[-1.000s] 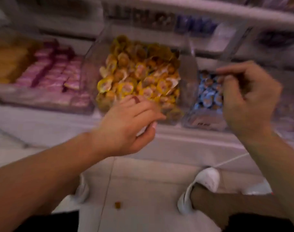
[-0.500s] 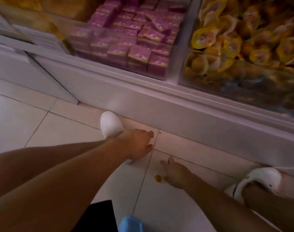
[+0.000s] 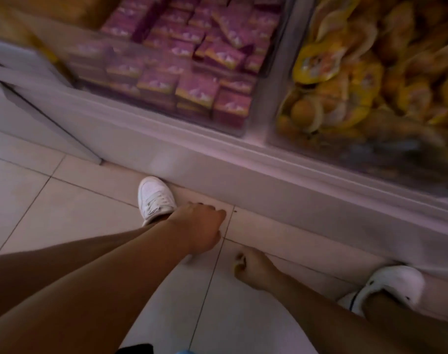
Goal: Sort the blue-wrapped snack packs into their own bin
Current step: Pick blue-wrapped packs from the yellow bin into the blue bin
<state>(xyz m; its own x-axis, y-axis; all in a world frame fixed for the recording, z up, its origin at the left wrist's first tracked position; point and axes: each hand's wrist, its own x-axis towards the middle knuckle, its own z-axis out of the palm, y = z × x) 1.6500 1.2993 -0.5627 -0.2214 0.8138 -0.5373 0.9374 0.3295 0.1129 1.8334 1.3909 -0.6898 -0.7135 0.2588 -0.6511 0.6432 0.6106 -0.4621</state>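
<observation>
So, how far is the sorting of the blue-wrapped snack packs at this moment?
Done: cannot tell. No blue packs or their bin show, only the bin of pink packs and the bin of yellow packs. In hand: both hands are low at the tiled floor. The right hand curls its fingers there; what it holds, if anything, is hidden. The left hand is beside it. Left: the blue sorting itself.

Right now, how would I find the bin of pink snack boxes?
Look along the white shelf ledge above the tiled floor. The clear bin on the left holds them: flat, square pink boxes, unlike the round yellow-wrapped snacks next door.
</observation>
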